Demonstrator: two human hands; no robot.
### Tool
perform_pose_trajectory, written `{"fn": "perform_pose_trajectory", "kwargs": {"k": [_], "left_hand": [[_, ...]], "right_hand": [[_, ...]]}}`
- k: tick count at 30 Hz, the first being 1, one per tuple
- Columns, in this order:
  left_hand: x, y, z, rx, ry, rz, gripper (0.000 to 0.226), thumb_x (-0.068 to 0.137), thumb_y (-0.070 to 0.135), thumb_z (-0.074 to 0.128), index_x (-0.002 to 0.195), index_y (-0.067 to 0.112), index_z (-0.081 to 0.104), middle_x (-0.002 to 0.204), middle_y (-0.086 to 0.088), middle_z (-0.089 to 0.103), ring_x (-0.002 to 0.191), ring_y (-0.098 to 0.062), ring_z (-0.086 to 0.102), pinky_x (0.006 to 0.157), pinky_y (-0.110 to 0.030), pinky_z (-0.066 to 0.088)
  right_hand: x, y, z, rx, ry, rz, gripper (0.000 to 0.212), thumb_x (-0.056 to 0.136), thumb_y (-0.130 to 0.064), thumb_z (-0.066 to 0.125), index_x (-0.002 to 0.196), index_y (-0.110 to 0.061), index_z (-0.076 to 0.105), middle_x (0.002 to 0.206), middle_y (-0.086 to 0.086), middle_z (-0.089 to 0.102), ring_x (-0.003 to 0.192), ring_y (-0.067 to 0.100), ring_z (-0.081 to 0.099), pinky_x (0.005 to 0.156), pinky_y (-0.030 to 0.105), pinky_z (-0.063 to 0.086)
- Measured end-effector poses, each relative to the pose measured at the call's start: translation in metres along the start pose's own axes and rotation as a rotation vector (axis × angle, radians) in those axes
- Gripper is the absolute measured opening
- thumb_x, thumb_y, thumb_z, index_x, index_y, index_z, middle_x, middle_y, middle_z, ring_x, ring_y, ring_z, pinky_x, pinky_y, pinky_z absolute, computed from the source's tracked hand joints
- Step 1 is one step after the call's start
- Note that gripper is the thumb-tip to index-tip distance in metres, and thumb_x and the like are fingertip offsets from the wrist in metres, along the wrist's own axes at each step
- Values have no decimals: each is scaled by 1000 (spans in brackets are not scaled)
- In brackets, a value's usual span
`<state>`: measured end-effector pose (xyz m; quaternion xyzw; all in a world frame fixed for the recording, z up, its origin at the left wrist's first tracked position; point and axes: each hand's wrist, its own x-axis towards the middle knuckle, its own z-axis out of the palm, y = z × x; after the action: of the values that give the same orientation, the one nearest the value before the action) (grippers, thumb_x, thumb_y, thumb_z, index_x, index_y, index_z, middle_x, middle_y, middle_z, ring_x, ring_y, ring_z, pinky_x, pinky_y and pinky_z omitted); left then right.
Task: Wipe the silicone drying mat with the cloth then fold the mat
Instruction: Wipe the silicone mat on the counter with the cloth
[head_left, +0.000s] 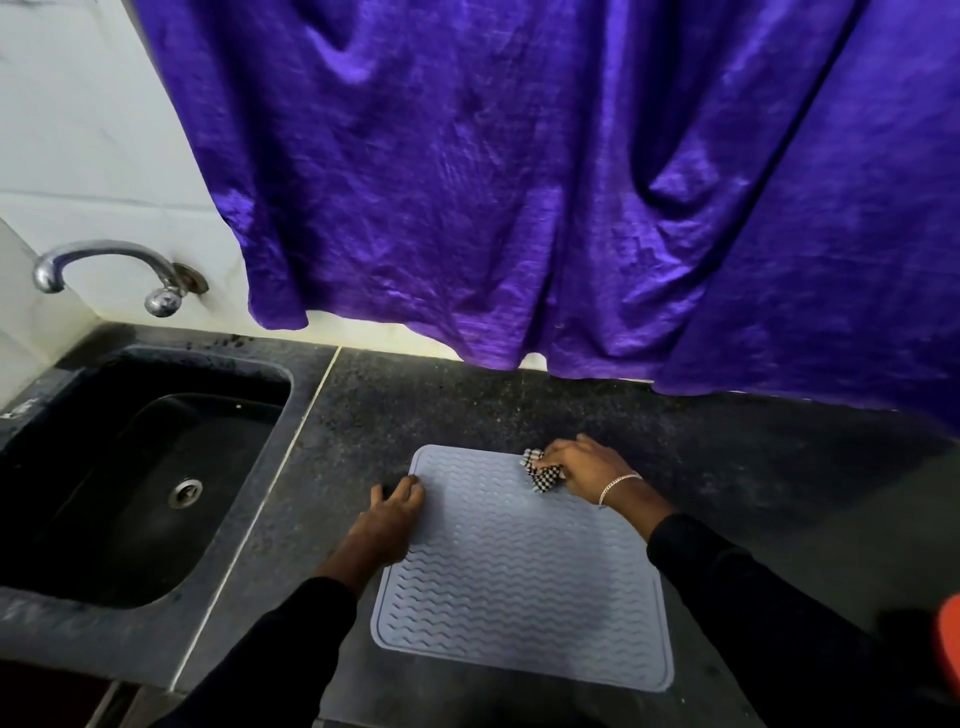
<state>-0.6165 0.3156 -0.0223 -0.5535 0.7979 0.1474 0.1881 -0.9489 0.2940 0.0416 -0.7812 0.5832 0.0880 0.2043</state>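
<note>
Two bare hands, left hand (396, 512) and right hand (582, 467), long black sleeves (753, 597) on both arms reaching close to the wrists, thin silver chain bracelet (618, 486) around the right wrist, no rings visible

I stand in a home kitchen. Before me runs a dark speckled stone worktop (519, 410), and set into it on my left is a black sink (67, 525) with a metal drain (185, 491). A chrome tap (111, 270) comes out of the white tiled wall (78, 156) above the sink. A purple curtain (519, 182) hangs down to the back of the worktop.
</note>
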Motion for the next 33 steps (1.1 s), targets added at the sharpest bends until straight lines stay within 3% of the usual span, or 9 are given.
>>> {"fn": "perform_pose_trajectory", "kwargs": {"k": [7,10,16,21,25,29,33], "left_hand": [[-1,1,-2,11,0,6,76,86,7,60,151,7,21,163,-9,13,137,-48,31,119,-51,31],[-2,1,-4,17,8,29,80,84,9,63,152,6,22,163,-10,13,140,-41,32,120,-49,27],[-4,0,-2,-16,-17,13,78,85,6,57,153,10,19,164,-4,10,139,-50,25,108,-51,45],[-4,2,-4,5,-17,11,78,85,6,57,153,9,19,165,-6,9,141,-51,26,114,-51,39],[-5,0,-1,11,6,13,79,86,6,59,154,10,19,165,-4,9,143,-48,25,117,-49,35],[-5,-1,-3,39,37,40,80,86,7,60,155,8,19,166,-8,9,148,-39,23,122,-47,25],[-5,-1,-3,51,59,53,80,86,8,61,155,6,19,166,-11,10,149,-32,25,122,-46,24]], "right_hand": [[-8,11,20,21,3,21,56,90,-8,51,136,-39,56,144,-11,51,128,23,51,113,40,37],[-19,27,16,0,7,64,56,90,-10,51,135,-43,56,141,-15,52,121,22,52,108,38,43],[-22,34,2,41,49,96,51,89,-15,58,130,-44,60,137,-17,56,112,22,54,103,38,45],[-17,15,10,70,32,55,55,88,-10,56,132,-43,59,139,-18,54,117,21,54,107,35,42],[-23,18,25,58,51,74,53,91,-11,51,137,-38,56,145,-13,50,126,20,50,111,25,30],[-34,38,25,62,36,137,59,89,-6,52,136,-41,55,147,-17,48,136,26,45,119,37,30],[-43,57,13,42,76,174,53,91,-9,53,132,-41,60,142,-16,52,125,25,51,112,32,37]]}}
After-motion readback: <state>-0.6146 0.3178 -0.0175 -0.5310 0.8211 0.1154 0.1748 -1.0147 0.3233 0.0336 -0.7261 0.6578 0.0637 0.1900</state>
